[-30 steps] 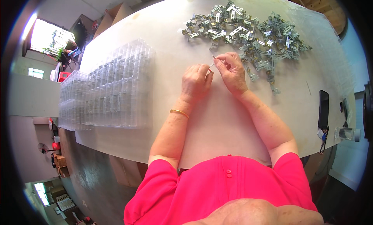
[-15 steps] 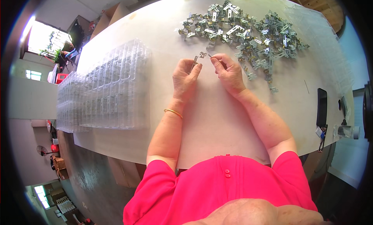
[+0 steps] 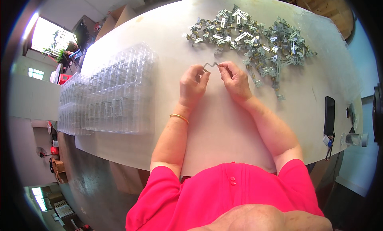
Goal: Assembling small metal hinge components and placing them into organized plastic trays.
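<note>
One small bent metal clip (image 3: 210, 65) is held above the desk (image 3: 223, 123), pinched at each end between two hands. The left hand (image 3: 193, 84) has its grip closed on the clip's left end with thumb and fingertips; the right hand (image 3: 235, 80) has its grip closed the same way on the right end, the other fingers curled in. A single gold bangle (image 3: 179, 118) sits on the left wrist.

At 1 o'clock from the hands lies one loose pile of metal clips (image 3: 251, 35), too many and too tangled to count, its nearest pieces just beside the right hand. At 9 o'clock stand clear plastic trays (image 3: 107, 95) in overlapping stacks; how many I cannot tell. At 4 o'clock, near the desk's edge, lies one dark phone (image 3: 329, 115).
</note>
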Available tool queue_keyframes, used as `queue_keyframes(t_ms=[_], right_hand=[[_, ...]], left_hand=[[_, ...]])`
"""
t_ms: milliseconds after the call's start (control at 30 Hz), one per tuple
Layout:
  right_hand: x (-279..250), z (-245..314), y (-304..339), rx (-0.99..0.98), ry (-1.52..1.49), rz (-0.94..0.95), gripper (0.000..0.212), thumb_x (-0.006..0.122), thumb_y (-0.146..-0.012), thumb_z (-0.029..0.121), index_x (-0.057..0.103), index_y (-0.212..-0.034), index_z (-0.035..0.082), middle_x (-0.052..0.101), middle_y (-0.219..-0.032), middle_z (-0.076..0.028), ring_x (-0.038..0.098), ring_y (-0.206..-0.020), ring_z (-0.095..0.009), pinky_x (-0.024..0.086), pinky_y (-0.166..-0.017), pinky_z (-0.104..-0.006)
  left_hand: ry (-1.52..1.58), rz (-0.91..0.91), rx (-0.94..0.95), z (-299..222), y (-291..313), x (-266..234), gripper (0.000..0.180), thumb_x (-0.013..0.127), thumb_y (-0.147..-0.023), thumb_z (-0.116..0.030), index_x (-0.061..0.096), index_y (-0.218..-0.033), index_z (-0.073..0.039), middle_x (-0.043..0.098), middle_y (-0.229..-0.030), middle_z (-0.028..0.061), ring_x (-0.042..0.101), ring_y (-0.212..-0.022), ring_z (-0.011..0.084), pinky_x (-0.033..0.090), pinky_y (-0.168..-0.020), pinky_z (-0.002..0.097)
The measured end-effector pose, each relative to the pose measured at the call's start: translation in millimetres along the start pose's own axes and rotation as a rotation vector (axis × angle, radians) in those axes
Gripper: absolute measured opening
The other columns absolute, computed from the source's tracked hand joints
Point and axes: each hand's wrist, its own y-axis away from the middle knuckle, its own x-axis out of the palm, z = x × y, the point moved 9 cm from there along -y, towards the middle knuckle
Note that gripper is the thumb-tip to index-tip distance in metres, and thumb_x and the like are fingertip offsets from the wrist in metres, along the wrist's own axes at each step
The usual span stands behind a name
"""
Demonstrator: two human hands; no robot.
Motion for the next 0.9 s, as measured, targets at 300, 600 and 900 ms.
queue_keyframes(t_ms=[300,600,900], right_hand=[[13,-18,0,0.242,-0.279,0.196,0.018,0.054,-0.097,0.010,0.065,-0.109,0.003,0.069,-0.087,-0.004,0.065,-0.077,-0.012,0.053,-0.069,-0.0274],[12,-34,-7,0.348,-0.515,0.284,0.017,0.055,-0.098,0.015,0.066,-0.100,0.003,0.067,-0.092,-0.002,0.060,-0.088,-0.010,0.049,-0.083,-0.0261],[0,-35,-10,0.216,-0.720,0.092,0.016,0.055,-0.102,0.020,0.062,-0.105,0.006,0.067,-0.102,-0.002,0.062,-0.096,-0.012,0.047,-0.088,-0.0270]], left_hand=[[-0.169,0.030,0.212,-21,3,4,0.021,0.076,-0.080,-0.007,0.063,-0.096,-0.005,0.066,-0.079,0.0067,0.061,-0.066,0.0213,0.050,-0.065,0.0341],[-0.155,0.037,0.339,-36,3,3,0.021,0.075,-0.080,-0.008,0.064,-0.098,-0.007,0.068,-0.083,0.0071,0.063,-0.075,0.0266,0.049,-0.075,0.0370],[-0.065,0.181,0.191,-33,7,15,0.020,0.075,-0.081,-0.005,0.064,-0.098,-0.004,0.066,-0.080,0.0052,0.062,-0.072,0.0182,0.050,-0.070,0.0320]])
